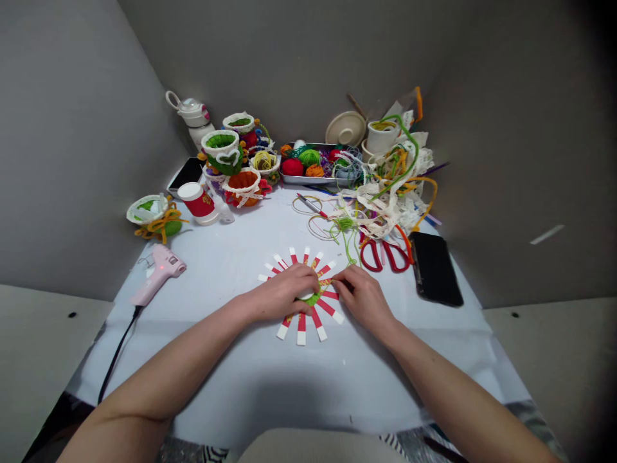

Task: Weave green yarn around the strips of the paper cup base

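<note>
Where the table (337, 386) comes nearest us, between its front edge and the cut paper cup (316, 319), we find the widest room for turning the work. The cup lies splayed flat, its red and white strips (301, 326) radiating like spokes, with green yarn (313, 299) about its hub. We judge the step in hand to be weaving that yarn between the strips, at an early stage, since green shows only near the hub. The left hand (286, 292) rests over the cup's centre with fingers curved; whether its grip is closed we cannot tell. The right hand (364, 296), at the cup's right side, has its grip pinched together by a strip's end; whether it holds yarn, strip or both is too small to determine. The next move, in our judgement, calls for leading the yarn past one strip and drawing it snug without creasing.

Left of the cup, well apart, lies a pink glue gun (161, 273). Beyond the cup to the right, red-handled scissors (387, 251) and a phone (437, 267) limit sideways swing. Farther beyond it, a lace heap (393, 186) and a yarn tray (313, 181) bound the back.
</note>
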`<state>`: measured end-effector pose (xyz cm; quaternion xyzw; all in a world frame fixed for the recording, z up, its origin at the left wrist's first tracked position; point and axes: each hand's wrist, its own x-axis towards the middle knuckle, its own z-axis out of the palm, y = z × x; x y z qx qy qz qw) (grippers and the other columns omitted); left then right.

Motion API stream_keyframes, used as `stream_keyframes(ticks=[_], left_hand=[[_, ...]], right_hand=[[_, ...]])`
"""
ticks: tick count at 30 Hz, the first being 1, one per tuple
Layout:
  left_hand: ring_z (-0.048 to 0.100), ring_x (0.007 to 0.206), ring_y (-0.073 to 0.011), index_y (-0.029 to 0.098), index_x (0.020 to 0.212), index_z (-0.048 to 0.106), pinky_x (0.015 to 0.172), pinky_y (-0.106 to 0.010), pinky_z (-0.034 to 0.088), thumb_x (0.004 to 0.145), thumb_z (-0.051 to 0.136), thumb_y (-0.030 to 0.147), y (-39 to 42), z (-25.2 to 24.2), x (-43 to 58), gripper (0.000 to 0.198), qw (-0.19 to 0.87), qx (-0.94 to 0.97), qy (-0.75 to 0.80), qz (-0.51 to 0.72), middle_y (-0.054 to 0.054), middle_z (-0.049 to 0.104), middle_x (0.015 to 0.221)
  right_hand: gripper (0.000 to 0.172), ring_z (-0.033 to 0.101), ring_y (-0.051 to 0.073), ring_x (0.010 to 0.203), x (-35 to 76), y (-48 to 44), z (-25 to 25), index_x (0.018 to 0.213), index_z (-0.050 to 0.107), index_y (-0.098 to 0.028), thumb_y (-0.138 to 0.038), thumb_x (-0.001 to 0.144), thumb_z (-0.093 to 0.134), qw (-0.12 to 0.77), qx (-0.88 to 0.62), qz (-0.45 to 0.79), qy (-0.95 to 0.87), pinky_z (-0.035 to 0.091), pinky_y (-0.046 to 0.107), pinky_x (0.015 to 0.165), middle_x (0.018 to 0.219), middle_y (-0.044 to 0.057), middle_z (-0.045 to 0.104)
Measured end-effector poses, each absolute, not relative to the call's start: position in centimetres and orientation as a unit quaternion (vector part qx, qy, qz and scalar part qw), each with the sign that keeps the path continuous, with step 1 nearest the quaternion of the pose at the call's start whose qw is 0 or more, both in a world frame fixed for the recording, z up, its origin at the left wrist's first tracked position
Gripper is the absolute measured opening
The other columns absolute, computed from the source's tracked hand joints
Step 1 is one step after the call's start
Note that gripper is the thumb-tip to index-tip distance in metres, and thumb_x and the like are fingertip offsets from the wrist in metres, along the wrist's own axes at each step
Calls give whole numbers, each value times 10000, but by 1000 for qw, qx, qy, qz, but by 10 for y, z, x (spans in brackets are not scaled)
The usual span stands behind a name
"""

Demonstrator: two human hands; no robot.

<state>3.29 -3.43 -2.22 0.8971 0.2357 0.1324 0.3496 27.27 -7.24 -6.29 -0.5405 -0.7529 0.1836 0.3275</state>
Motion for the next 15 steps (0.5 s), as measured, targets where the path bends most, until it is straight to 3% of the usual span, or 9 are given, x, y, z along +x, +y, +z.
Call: stream_keyframes(ticks=[4, 9, 15], left_hand=[[531, 1262, -282, 204, 1149, 634, 1087, -466, 478, 889, 806, 219, -38, -23, 34, 311, 333, 892, 261, 158, -123, 547, 1329], [516, 1151, -320, 226, 1375, 552, 1015, -532, 483, 870, 810, 327, -45, -22, 39, 576, 245, 885, 365, 151, -120, 556, 1232], [525, 1152, -312, 194, 1373, 534, 1015, -498, 485, 903, 759, 253, -43, -14, 35, 524, 247, 892, 353, 136, -125, 585, 1239]], right_hand=[[133, 624, 227, 826, 274, -76, -64, 856, 676, -212, -173, 963, 606, 330, -540, 194, -750, 467, 345, 749, 830, 40, 652], [136, 629, 227, 837, 273, -75, -63, 860, 677, -215, -158, 961, 606, 338, -537, 203, -745, 473, 346, 747, 841, 41, 653], [128, 644, 206, 840, 278, -81, -56, 951, 721, -217, -171, 988, 608, 361, -494, 222, -759, 522, 336, 749, 895, 52, 660]])
